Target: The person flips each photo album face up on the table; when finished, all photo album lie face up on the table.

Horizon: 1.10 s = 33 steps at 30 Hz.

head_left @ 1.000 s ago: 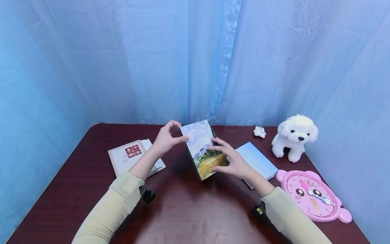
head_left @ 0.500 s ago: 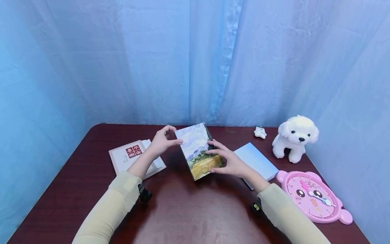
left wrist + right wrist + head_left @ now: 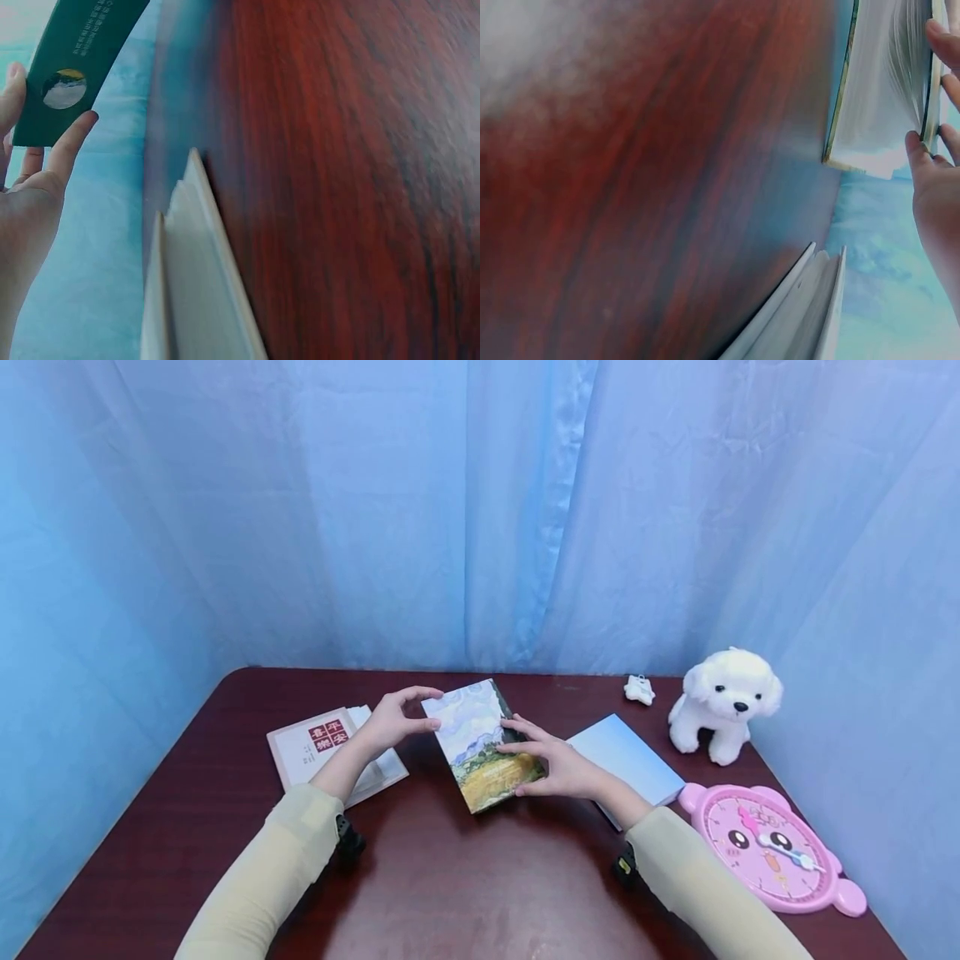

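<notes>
In the head view a thick book (image 3: 480, 752) with a painted landscape of sky and yellow field on its cover is held tilted over the middle of the table. My left hand (image 3: 393, 718) pinches its upper left corner, thumb on the cover. The left wrist view shows the green spine (image 3: 75, 56) with pale lettering and a round picture. On the opposite side my right hand (image 3: 558, 764) holds the book with curled fingers, fingertips on the cover. White page edges (image 3: 877, 82) stand slightly parted in the right wrist view.
A pale book with red square characters (image 3: 296, 756) lies at left, and a light blue book (image 3: 633, 756) at right beneath my forearm. Farther right are a white plush dog (image 3: 723, 697), a pink toy clock (image 3: 768, 852) and a small white trinket (image 3: 639, 690) on the dark red table (image 3: 487, 893).
Both hands have carried the landscape book to the left and a little closer to me, keeping their hold. The other things on the table stay where they were.
</notes>
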Available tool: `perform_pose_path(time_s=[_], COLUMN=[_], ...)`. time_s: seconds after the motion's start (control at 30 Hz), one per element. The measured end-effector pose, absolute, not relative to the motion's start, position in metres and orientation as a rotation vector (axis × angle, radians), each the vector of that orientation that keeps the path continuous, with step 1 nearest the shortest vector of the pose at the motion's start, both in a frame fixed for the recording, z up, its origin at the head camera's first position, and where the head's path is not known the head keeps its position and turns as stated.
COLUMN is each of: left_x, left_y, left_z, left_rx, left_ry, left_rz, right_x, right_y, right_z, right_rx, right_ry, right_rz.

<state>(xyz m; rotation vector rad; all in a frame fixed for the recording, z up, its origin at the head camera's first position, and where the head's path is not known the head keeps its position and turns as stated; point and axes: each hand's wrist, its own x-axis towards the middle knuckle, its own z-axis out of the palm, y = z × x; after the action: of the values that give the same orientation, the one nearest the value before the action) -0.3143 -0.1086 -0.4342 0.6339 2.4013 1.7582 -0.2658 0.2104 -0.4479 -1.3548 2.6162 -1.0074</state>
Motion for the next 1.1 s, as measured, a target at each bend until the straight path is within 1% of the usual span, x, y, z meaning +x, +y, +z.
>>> perform_pose_path(time_s=[0.3,0.67,0.9,1.1], left_x=[-0.318,-0.316,-0.319,-0.317], left_y=[-0.112,-0.115,-0.117,-0.120], left_z=[-0.442,-0.443,-0.454,-0.456], left_rx=[0.592,0.641,0.716,0.756], left_ry=[2.480,2.523,2.607,2.638], left_rz=[1.638,1.414,1.215,1.117], right_x=[-0.270,-0.271,-0.269,-0.267], right_y=[0.206,0.200,0.195,0.192], right_z=[-0.448,-0.457,-0.457,-0.457], right_rx=[-1.387,-1.143,-1.156,-1.247], right_ry=[2.637,2.682,2.650,2.623], right_rz=[-0.905,-0.825,-0.826,-0.787])
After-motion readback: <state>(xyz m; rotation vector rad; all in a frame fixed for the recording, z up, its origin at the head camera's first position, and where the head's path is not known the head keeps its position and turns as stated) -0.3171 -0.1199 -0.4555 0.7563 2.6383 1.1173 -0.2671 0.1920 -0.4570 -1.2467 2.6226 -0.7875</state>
